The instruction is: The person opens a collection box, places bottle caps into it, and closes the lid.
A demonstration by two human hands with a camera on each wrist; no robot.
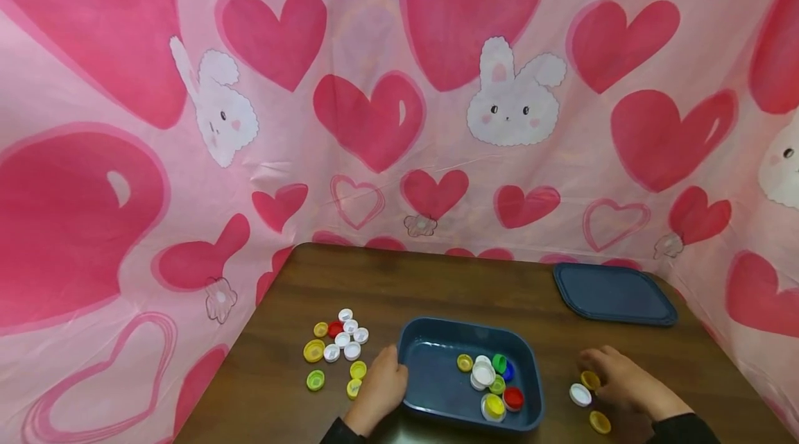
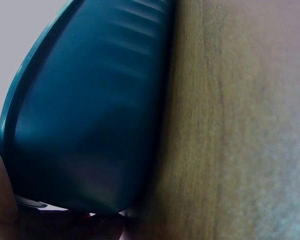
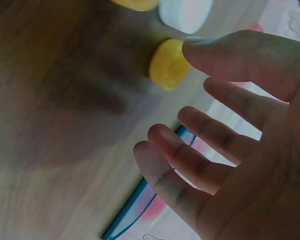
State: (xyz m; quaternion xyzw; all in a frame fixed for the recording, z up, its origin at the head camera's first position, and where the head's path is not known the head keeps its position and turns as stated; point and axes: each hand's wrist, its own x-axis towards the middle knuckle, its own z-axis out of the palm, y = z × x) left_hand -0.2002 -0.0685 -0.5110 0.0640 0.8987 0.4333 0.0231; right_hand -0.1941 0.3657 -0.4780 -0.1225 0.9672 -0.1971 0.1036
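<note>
Care with the next pick matters most: the right hand [image 1: 624,381] should, by my judgement, settle its thumb and forefinger on one cap only, pinch its rim squarely, lift it straight off the desk [image 1: 437,284] and carry it over the wall of the blue tray [image 1: 412,340] before letting go low, so it does not bounce out or scatter the caps already inside. The left hand [image 1: 381,388] would do well to go on bracing the tray so it does not slide.

Taking the blue tray as landmark: the left hand rests against its left wall, fingers curled at the rim; the left wrist view shows that wall pressed close by skin, though how firmly the fingers grip I cannot tell. The right hand lies to the right of the tray, apart from it, fingers spread and relaxed, holding nothing. Its fingertips are at a yellow cap [image 3: 168,64], with a white cap [image 1: 580,395] just on the tray side of it and a second yellow cap [image 1: 600,422] nearer the person. A cluster of loose caps [image 1: 340,343] lies left of the tray, beyond the left hand. Several caps [image 1: 493,385] sit inside the tray, toward its right end. A blue lid [image 1: 614,295] lies behind and right of the tray, well apart.
</note>
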